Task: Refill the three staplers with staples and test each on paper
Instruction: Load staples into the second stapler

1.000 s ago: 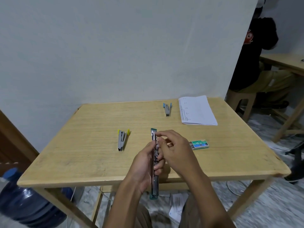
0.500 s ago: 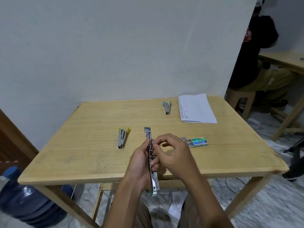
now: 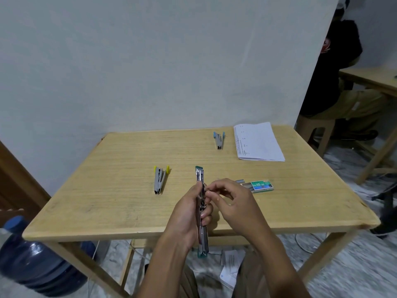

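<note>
Plain little office or study room, this one. Bare white wall (image 3: 150, 61), and in front of it a light wooden desk (image 3: 107, 201) with office bits out: a yellow-tipped stapler (image 3: 160, 179), a blue-tipped stapler (image 3: 219, 140), a green-tipped stapler (image 3: 200, 177), a green box of staples (image 3: 261, 186), printed paper (image 3: 257, 143). Off to the right, a 2nd desk (image 3: 369, 79) of the same wood, with someone (image 3: 335, 67) seated there on a plastic stool (image 3: 315, 127). Marbled floor (image 3: 354, 265), loose papers (image 3: 231, 269) on it, and 1 big blue water jug (image 3: 32, 261) by the desk leg.

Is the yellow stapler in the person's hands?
No, the yellow stapler lies alone on the table, while the left hand grips the green stapler.
</note>
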Available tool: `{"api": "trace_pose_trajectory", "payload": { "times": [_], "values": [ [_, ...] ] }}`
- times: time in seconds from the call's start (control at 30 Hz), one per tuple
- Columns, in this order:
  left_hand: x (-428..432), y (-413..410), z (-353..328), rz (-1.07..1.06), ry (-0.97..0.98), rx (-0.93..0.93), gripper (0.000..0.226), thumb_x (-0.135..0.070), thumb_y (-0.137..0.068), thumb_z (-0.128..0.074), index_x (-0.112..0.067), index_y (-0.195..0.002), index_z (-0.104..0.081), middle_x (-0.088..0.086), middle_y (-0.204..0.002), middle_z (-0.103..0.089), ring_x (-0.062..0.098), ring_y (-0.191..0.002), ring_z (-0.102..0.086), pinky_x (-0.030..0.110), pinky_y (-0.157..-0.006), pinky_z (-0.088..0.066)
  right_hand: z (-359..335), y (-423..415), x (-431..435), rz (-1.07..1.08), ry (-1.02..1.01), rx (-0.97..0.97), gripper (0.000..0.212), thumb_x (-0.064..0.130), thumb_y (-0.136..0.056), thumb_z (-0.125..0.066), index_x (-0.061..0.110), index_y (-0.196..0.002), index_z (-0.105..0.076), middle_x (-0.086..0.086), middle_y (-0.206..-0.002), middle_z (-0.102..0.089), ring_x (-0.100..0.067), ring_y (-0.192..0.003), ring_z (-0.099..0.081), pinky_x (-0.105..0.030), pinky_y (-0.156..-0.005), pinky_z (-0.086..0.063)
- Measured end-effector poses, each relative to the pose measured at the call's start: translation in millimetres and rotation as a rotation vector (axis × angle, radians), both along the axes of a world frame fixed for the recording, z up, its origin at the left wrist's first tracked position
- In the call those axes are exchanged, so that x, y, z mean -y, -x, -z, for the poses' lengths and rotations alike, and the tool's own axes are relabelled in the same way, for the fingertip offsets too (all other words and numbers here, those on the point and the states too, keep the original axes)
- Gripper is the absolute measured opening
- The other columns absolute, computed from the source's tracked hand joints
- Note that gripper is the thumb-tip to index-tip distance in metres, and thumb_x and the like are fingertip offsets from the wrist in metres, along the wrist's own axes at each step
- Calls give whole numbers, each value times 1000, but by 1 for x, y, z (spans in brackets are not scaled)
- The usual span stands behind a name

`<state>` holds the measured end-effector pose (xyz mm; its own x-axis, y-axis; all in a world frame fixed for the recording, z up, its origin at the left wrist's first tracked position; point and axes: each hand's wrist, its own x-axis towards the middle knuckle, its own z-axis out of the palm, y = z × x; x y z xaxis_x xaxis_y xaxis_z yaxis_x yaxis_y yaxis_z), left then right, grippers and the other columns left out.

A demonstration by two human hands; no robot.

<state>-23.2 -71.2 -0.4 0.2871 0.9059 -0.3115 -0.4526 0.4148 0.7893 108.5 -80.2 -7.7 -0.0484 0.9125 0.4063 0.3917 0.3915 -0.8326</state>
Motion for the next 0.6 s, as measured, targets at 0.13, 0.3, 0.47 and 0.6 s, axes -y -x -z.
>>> {"api": "trace_pose_trajectory", "payload": {
  "times": [0.13, 0.3, 0.47, 0.6],
  "values": [
    [-1, 0, -2, 5, 25, -21, 31, -39, -100, -46, -9, -104, -52, 1, -56, -52, 8, -37, -31, 20, -37, -23, 0, 4, 2, -28, -85, 108, 8, 9, -90, -67, 14, -96, -68, 10, -91, -62, -8, -87, -59, -16, -81, -46],
    [-1, 4, -3, 14, -45, -50, 29, -37, -99, -48, -10, -109, -49, -2, -58, -49, 8, -42, -33, 21, -39, -24, -3, 0, 1, -78, -62, 106, 13, 10, -93, -64, 22, -96, -64, 12, -92, -61, -9, -89, -59, -22, -83, -49],
    [-3, 6, -10, 5, -129, -205, 23, -34, -101, -45, -16, -90, -54, -1, -64, -49, 8, -45, -37, 22, -44, -28, -2, 3, 0, -49, -31, 25, 15, 12, -94, -63, 28, -96, -62, 8, -91, -65, -15, -89, -65, -42, -86, -54],
    [-1, 8, -12, -2, -167, -269, 26, -35, -102, -44, -19, -86, -58, 0, -71, -52, 9, -49, -41, 24, -50, -29, -7, 5, -1, -61, -45, 59, 13, 12, -94, -64, 24, -96, -63, 11, -88, -61, -11, -85, -62, -38, -85, -53]
  ]
}}
